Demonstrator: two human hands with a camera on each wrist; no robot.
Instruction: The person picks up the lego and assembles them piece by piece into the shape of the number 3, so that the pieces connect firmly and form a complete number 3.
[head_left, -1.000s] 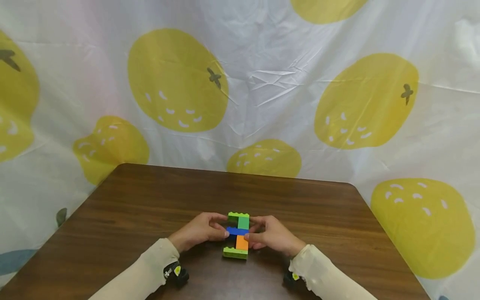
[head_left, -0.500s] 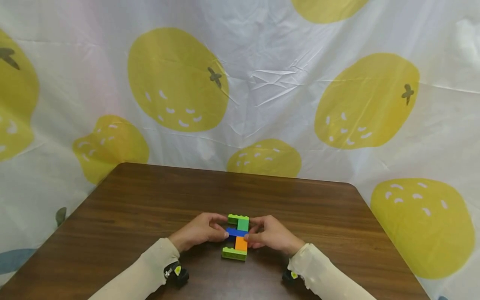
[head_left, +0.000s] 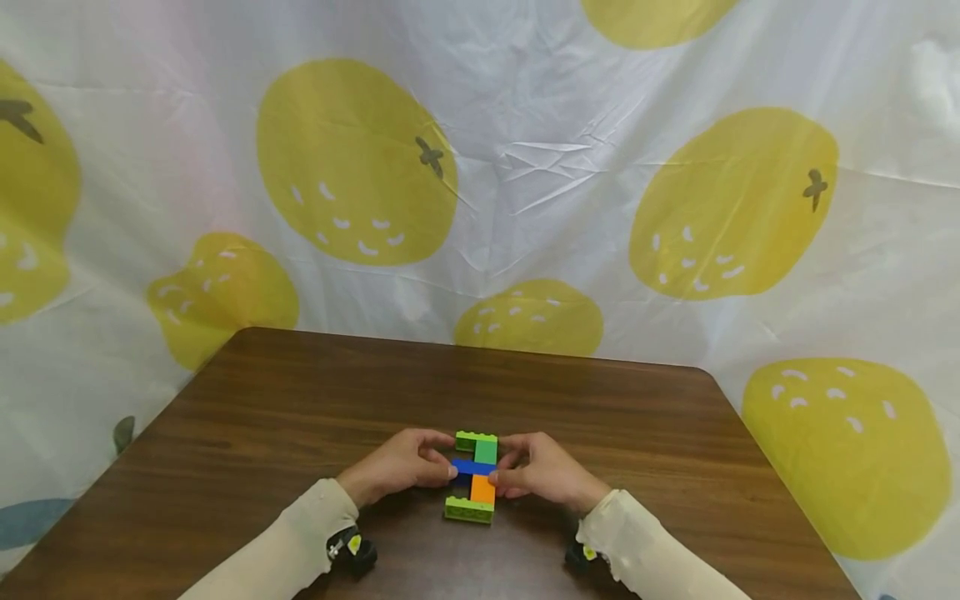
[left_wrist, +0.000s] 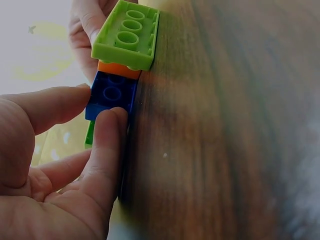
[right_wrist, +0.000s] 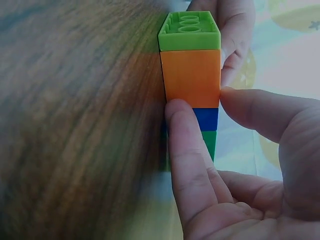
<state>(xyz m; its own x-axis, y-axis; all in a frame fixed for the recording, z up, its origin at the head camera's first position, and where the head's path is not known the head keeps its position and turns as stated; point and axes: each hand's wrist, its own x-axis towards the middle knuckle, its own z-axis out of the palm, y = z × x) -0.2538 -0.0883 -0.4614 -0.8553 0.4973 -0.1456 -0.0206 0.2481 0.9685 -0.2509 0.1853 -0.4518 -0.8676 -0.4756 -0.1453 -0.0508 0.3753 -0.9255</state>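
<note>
A joined row of toy building bricks lies on its side on the table at the centre of the head view. It runs from a far lime-green brick (head_left: 477, 441) through a green brick (head_left: 485, 452) and a blue brick (head_left: 471, 467) to an orange brick (head_left: 482, 488) and a near lime-green brick (left_wrist: 127, 37). The left hand (head_left: 397, 461) pinches the blue brick's left end between thumb and fingertip. From the other side, the right hand (head_left: 551, 471) pinches the orange brick close to the blue one. Its fingers partly cover the blue and green bricks in the right wrist view.
A brown wood-grain table (head_left: 315, 392) extends around the bricks. Behind it hangs a white cloth (head_left: 525, 225) printed with yellow fruit. Each wrist wears a black camera, such as the left one (head_left: 360, 553), just above the tabletop.
The brick row has tipped and shifted slightly towards the person, so more of the lime-green bricks' undersides shows. Both hands keep their hold and have barely moved.
</note>
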